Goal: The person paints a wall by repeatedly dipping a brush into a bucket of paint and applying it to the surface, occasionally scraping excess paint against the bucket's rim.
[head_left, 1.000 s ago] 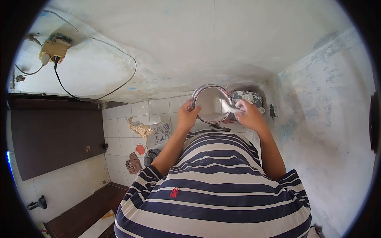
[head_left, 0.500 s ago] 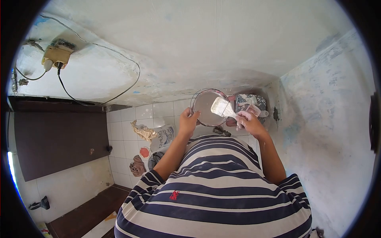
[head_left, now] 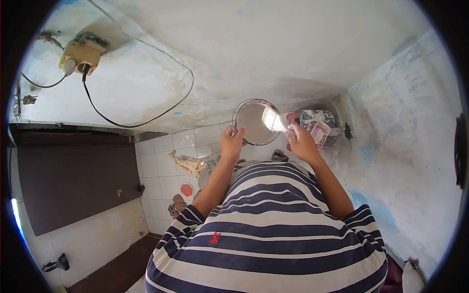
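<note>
The person wears a short-sleeved shirt (head_left: 266,229) with broad horizontal stripes, dark navy alternating with off-white, which curve round the chest and belly as seen from above. A small red emblem (head_left: 214,238) sits on the chest, on one of the navy bands. The sleeves end above the elbows with the same stripes, leaving both forearms bare down to the left hand (head_left: 231,141) and the right hand (head_left: 300,142), which carry no gloves, rings or watch that can be made out.
</note>
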{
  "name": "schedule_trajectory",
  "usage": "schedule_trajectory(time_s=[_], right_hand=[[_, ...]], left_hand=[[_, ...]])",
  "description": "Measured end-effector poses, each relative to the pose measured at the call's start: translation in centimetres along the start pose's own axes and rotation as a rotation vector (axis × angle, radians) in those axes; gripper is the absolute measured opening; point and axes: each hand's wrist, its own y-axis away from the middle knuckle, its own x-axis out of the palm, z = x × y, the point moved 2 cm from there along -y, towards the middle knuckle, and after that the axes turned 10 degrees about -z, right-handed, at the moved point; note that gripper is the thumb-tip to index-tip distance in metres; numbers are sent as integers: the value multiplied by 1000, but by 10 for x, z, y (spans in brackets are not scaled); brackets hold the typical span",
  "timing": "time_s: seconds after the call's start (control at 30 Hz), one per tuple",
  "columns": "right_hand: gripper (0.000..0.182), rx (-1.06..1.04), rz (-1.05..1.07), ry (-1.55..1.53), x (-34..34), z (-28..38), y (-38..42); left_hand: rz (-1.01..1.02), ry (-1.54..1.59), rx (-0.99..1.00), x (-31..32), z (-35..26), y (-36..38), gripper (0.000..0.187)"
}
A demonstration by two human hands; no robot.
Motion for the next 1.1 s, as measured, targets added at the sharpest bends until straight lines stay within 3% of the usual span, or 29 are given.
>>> schedule_trajectory(time_s=[0.07,0.13,0.27,0.33,0.47,0.53,0.63,0.97,1.03,1.07,1.1], right_hand=[[29,41,-40,9,11,20,7],[28,-123,-57,104,23,41,16],[27,-57,-35,83,56,56,28],[27,-145,-139,36,68,69,37],[26,-50,-39,63,93,79,50],[25,-123,-224,31,108,80,61],[26,-71,-161,80,125,85,67],[27,11,-330,-49,157,91,89],[25,132,-172,-41,159,81,85],[25,130,-189,-43,162,70,82],[24,295,-154,-332,169,56,82]], left_hand=[[-7,-8,-28,-18,-6,-8,23],[-5,0,-34,-36,-7,-15,22],[-17,-64,0,-65,-11,-15,19],[-19,-65,-15,-82,-8,-22,19],[-6,-40,-53,-109,0,-30,19],[-2,-31,-61,-120,1,-33,18],[19,-41,-64,-138,8,-35,18],[43,-44,-94,-157,7,-47,16],[64,-84,-79,-157,14,-46,15],[81,-114,-55,-155,14,-49,15],[92,-121,-45,-153,16,-51,15]])
